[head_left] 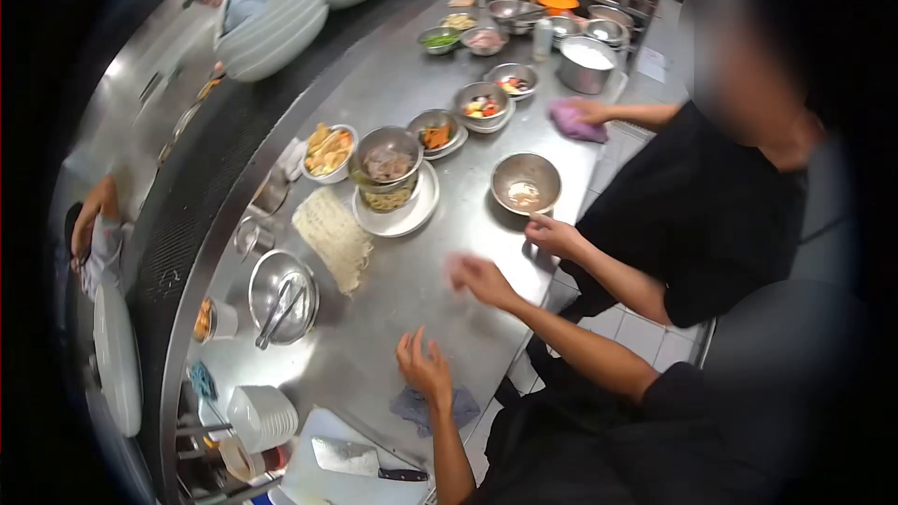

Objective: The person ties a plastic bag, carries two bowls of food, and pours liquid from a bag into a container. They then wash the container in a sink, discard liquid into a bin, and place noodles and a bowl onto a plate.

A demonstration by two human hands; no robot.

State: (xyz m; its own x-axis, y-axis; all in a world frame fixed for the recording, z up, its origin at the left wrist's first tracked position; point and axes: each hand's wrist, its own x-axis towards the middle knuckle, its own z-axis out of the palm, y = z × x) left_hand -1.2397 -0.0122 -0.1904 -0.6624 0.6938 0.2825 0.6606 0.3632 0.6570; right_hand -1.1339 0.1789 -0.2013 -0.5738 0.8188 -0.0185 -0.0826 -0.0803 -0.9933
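Observation:
My left hand (424,369) is raised over the steel counter, fingers apart, holding nothing. Below it lies a crumpled grey-blue cloth (433,410). My right hand (482,281) is above the counter, blurred at the fingertips; whether it is open or closed I cannot tell. Left of my hands are a slab of dried noodles (334,232) and a metal bowl (259,282) with tongs (279,311) in it. A metal bowl with a little liquid (526,194) stands near the counter's edge, a co-worker's hand (558,236) at its rim. The co-worker's other hand (589,110) presses a purple cloth (572,123).
A cleaver (346,456) lies on a white cutting board (323,486) beside stacked white dishes (264,419). Several bowls of chopped food line the counter, with a large white plate (427,206) under one stack. A pot (586,65) stands farther back. Large bowls (276,28) sit on the raised shelf.

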